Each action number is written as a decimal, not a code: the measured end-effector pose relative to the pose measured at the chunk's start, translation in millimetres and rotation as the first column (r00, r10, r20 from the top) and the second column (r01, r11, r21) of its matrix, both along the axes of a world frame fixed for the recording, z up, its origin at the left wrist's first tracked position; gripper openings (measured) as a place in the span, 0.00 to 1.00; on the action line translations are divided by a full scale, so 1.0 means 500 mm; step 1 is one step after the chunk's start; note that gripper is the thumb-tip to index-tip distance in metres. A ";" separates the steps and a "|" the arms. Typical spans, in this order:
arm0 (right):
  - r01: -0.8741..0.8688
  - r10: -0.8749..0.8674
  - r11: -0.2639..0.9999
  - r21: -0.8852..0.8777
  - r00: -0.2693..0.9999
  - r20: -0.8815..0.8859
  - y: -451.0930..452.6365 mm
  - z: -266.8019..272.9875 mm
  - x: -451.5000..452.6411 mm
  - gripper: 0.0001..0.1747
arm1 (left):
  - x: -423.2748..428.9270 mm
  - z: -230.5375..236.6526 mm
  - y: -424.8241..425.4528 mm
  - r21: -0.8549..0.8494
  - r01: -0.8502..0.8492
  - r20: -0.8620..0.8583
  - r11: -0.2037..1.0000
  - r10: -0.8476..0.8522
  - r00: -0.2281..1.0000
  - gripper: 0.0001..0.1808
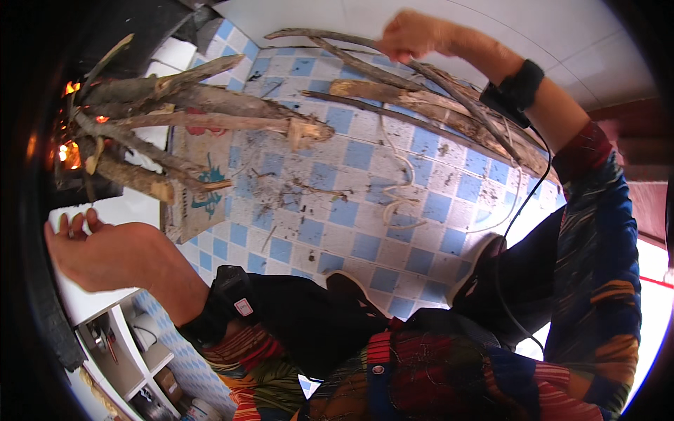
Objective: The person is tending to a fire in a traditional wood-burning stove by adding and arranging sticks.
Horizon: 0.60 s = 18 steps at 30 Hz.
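Observation:
My right hand (pixel 410 37) is closed around a thin branch (pixel 463 100) at the upper right, over a pile of firewood on the floor. My left hand (pixel 100 250) is at the left, over the white tiled ledge beside the fire opening, its fingers loosely curled and apart with nothing seen in them. Just above it, several thick logs (pixel 210 102) run into the fire (pixel 68 152), their outer ends sticking out over the floor. A printed cardboard box (pixel 202 210) lies under the logs. Flames and embers glow at the inner ends.
Blue and white checked floor (pixel 366 247) bears bark crumbs and twigs. A pale cord (pixel 403 163) lies loosely curled beside the woodpile (pixel 447 116). My shoes (pixel 350 289) are at the lower middle. White shelves (pixel 124 352) with household items stand at the lower left. A black cable hangs from my right wrist.

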State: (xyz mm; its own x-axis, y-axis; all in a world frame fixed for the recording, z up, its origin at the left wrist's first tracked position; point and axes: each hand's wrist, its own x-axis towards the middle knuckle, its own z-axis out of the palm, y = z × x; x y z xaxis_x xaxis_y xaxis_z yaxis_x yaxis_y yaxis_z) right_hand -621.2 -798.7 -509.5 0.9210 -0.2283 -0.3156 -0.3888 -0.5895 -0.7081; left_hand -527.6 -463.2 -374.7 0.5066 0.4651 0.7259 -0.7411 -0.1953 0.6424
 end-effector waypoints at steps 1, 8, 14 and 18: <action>-0.036 0.036 0.999 0.002 0.989 -0.140 -0.017 -0.039 -0.027 0.14 | -0.013 -0.010 -0.016 0.038 0.005 0.106 0.999 -0.009 0.994 0.10; -0.159 0.106 0.971 -0.178 0.956 -0.273 -0.065 -0.258 -0.228 0.09 | -0.151 -0.093 -0.124 0.508 0.431 0.185 0.746 -0.583 0.791 0.11; -0.193 0.063 0.833 -0.519 0.964 -0.259 0.043 -0.376 -0.280 0.10 | -0.195 -0.135 -0.145 0.646 0.647 -0.117 0.404 -0.786 0.608 0.14; -0.106 0.036 0.833 -0.543 0.990 -0.139 0.069 -0.420 -0.299 0.12 | -0.177 -0.158 -0.151 0.587 0.701 -0.268 0.404 -0.720 0.640 0.13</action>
